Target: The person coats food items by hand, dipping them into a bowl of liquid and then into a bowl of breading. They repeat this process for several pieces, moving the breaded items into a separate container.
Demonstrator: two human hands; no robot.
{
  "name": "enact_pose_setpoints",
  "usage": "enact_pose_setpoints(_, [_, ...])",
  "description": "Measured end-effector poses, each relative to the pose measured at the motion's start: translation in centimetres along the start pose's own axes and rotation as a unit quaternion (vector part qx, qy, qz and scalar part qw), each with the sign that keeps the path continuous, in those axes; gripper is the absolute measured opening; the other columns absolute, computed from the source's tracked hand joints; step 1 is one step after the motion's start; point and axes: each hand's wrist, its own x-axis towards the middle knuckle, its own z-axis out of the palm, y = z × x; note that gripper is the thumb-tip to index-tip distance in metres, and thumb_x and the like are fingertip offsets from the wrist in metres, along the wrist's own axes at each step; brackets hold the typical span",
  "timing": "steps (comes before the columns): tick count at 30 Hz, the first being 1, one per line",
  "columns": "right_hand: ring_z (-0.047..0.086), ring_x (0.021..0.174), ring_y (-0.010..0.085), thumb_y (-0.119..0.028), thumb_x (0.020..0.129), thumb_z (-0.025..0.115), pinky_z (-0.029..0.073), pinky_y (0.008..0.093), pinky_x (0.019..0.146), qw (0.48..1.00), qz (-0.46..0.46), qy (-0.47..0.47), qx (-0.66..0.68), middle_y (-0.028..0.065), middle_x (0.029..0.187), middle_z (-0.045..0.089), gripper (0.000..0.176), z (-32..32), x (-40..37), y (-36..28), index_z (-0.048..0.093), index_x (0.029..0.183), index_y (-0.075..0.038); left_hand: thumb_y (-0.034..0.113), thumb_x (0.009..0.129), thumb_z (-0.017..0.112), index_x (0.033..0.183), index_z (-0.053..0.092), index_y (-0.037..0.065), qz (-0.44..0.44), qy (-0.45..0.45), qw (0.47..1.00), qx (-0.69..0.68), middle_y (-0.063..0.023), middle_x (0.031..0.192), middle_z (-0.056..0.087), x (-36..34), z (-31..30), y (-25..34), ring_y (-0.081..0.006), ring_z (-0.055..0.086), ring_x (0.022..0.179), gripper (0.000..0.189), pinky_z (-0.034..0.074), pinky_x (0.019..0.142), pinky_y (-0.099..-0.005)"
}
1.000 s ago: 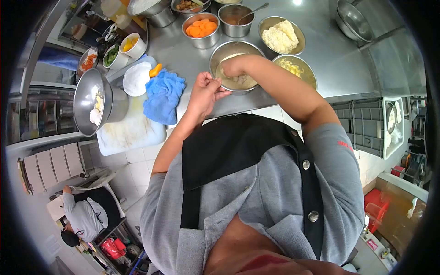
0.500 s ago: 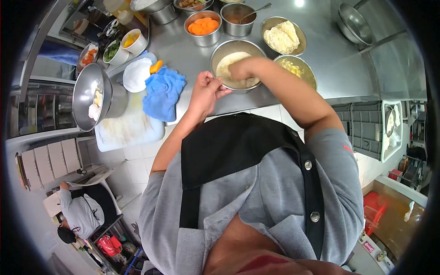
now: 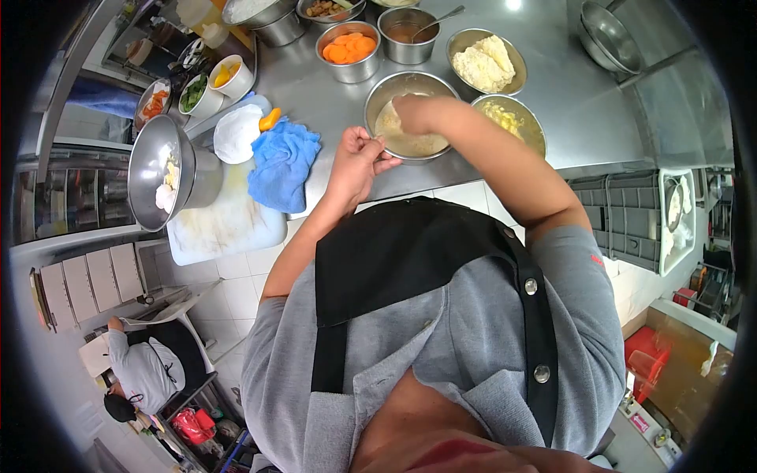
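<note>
Pretty sure I'm mid-coating here: my left hand (image 3: pixel 355 162) is pinching the bowl (image 3: pixel 384 85) by its near rim, my right hand (image 3: pixel 414 110) is digging into the batter (image 3: pixel 406 142) just ahead, curled, can't tell if it's gripping anything, so next I'm probably needing a slow, drippy lift-out.

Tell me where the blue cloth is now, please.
In the head view the blue cloth lies left of the left hand, partly on the white cutting board, beside a white disc.
</note>
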Motion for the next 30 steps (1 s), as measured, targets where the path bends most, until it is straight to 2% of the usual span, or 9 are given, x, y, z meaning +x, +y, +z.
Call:
enact_pose_setpoints(2, [0.057, 0.106, 0.0319, -0.012, 0.076, 0.063, 0.049, 0.0406, 0.084, 0.995, 0.031, 0.083, -0.053, 0.023, 0.12, 0.052, 0.048, 1.9, -1.1, -1.7, 0.045, 0.119, 0.002, 0.004, 0.089, 0.051, 0.088, 0.037, 0.007, -0.001, -0.001, 1.0, -0.004, -0.0055, 0.08, 0.054, 0.0, -0.1, -0.1, -0.0135, 0.059, 0.071, 0.015, 0.057, 0.074, -0.0369])
enact_pose_setpoints(5, [0.057, 0.106, 0.0347, -0.013, 0.076, 0.065, 0.048, 0.0407, 0.088, 0.986, 0.075, 0.136, -0.067, 0.0188, 0.116, 0.055, 0.046, 3.2, 0.1, -2.4, 0.051, 0.118, 0.0, 0.004, 0.09, 0.051, 0.087, 0.037, 0.007, -0.005, -0.001, 1.0, -0.008, -0.0057, 0.08, 0.054, 0.0, 0.0, -0.1, -0.0139, 0.059, 0.072, 0.015, 0.057, 0.074, -0.0372])
enact_pose_setpoints(8, [0.058, 0.105, 0.0323, -0.016, 0.074, 0.067, 0.048, 0.0395, 0.087, 0.99, 0.078, 0.111, -0.028, 0.0198, 0.116, 0.056, 0.046, 2.9, 2.2, -1.6, 0.053, 0.115, 0.0, 0.004, 0.089, 0.052, 0.087, 0.037, 0.007, -0.007, 0.0, 1.0, -0.001, -0.0059, 0.08, 0.054, -0.1, 0.3, 0.0, -0.014, 0.059, 0.072, 0.015, 0.057, 0.074, -0.0373])
enact_pose_setpoints(14, [0.062, 0.095, 0.0298, -0.02, 0.074, 0.064, 0.049, 0.0372, 0.08, 0.993, -0.074, 0.027, 0.083, 0.0191, 0.106, 0.063, 0.047, -1.0, 0.8, 1.9, 0.056, 0.115, 0.001, 0.004, 0.089, 0.052, 0.087, 0.038, 0.007, -0.003, -0.009, 1.0, -0.007, -0.006, 0.082, 0.054, -0.3, -0.1, -0.1, -0.0141, 0.059, 0.073, 0.014, 0.057, 0.074, -0.0376])
enact_pose_setpoints(17, [0.057, 0.105, 0.0332, -0.015, 0.073, 0.061, 0.046, 0.0383, 0.087, 0.994, -0.061, -0.053, 0.077, 0.0219, 0.113, 0.058, 0.052, -1.6, 0.8, 1.8, 0.05, 0.121, 0.0, 0.005, 0.089, 0.052, 0.087, 0.038, 0.008, -0.005, -0.015, 1.0, -0.01, -0.0057, 0.083, 0.054, -0.1, -0.2, -0.1, -0.014, 0.059, 0.074, 0.015, 0.057, 0.075, -0.038])
enact_pose_setpoints(20, [0.058, 0.102, 0.0327, -0.017, 0.073, 0.063, 0.046, 0.0387, 0.086, 1.0, 0.001, 0.023, -0.006, 0.0216, 0.11, 0.059, 0.051, -0.8, 1.2, 1.6, 0.051, 0.12, -0.001, 0.005, 0.09, 0.052, 0.087, 0.038, 0.008, -0.012, -0.023, 1.0, -0.013, -0.0052, 0.083, 0.054, 0.3, -0.4, -0.2, -0.0138, 0.058, 0.075, 0.014, 0.057, 0.075, -0.0387])
enact_pose_setpoints(23, [0.06, 0.099, 0.032, -0.019, 0.072, 0.064, 0.047, 0.0387, 0.085, 0.987, 0.011, 0.15, 0.046, 0.0206, 0.109, 0.061, 0.051, -1.3, -0.1, 1.1, 0.052, 0.118, -0.001, 0.006, 0.09, 0.053, 0.087, 0.039, 0.008, -0.017, -0.023, 1.0, -0.012, -0.0047, 0.083, 0.054, 0.2, -0.5, -0.3, -0.0137, 0.058, 0.075, 0.014, 0.057, 0.076, -0.0395])
enact_pose_setpoints(26, [0.062, 0.096, 0.0297, -0.018, 0.073, 0.065, 0.049, 0.0392, 0.081, 0.996, 0.048, 0.068, 0.019, 0.02, 0.106, 0.063, 0.048, -1.0, -1.2, -0.8, 0.054, 0.116, 0.0, 0.006, 0.09, 0.052, 0.087, 0.039, 0.009, -0.024, -0.019, 1.0, -0.003, -0.0044, 0.083, 0.054, 0.1, -0.3, 0.0, -0.0137, 0.058, 0.075, 0.014, 0.056, 0.077, -0.0399])
enact_pose_setpoints(30, [0.063, 0.095, 0.0314, -0.019, 0.073, 0.067, 0.05, 0.0397, 0.08, 0.997, 0.062, 0.037, 0.006, 0.0212, 0.105, 0.063, 0.046, 1.2, -0.6, -1.2, 0.057, 0.111, 0.003, 0.006, 0.09, 0.052, 0.087, 0.038, 0.008, -0.021, -0.039, 0.999, -0.006, -0.0047, 0.083, 0.053, 0.2, -0.5, 0.1, -0.014, 0.058, 0.075, 0.014, 0.056, 0.078, -0.0405])
